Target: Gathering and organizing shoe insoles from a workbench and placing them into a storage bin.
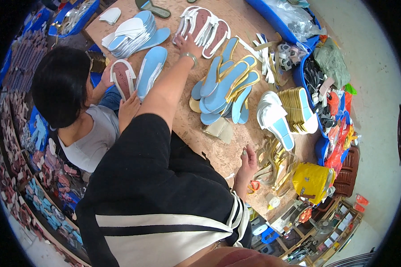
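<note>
Left arm at full stretch, fingers down on the white-strapped sandals!
The person's left hand (188,45) curls partway over the near end of the white-strapped sandals with brown insoles (202,22), bunched at the table's far side; whether it grips one or merely touches, one cannot tell. The right hand (248,164) hovers half-curled beside the tangled shiny gold straps (278,167), its hold, if any, unclear. Between them, gold-edged pale-blue slipper soles (229,86) overlap, perhaps to save space. Alongside, a co-worker in grey (87,133) steadies a brown-insoled white-rimmed sandal (122,78) two-handed, seemingly to keep it upright.
</note>
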`<state>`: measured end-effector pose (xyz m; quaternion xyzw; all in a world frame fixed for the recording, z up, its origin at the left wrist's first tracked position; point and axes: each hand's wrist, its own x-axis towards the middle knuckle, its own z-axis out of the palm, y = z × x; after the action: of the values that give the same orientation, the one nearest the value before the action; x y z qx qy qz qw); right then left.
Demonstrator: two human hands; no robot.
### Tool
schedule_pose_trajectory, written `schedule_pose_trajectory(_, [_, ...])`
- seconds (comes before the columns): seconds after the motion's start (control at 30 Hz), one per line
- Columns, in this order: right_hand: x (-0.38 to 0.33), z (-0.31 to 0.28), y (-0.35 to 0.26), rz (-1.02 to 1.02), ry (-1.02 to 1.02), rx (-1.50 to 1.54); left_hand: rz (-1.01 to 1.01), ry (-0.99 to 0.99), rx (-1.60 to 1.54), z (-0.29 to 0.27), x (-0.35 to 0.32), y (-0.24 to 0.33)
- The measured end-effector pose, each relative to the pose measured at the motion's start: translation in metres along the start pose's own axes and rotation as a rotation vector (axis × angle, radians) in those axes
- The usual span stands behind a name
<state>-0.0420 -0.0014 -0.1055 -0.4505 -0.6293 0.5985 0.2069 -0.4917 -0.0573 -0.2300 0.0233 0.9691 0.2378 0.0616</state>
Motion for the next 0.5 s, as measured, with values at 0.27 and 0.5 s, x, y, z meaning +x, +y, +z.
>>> schedule_pose_trajectory(0.27, [-0.005, 0.009, 0.008, 0.147, -0.257, -0.063, 0.279, 0.052, -0.507, 0.024, -0.132, 0.003])
schedule_pose_trajectory(0.5, [-0.002, 0.005, 0.040, 0.103, -0.579, -0.136, 0.492, -0.196, -0.525, -0.032, -0.298, -0.042])
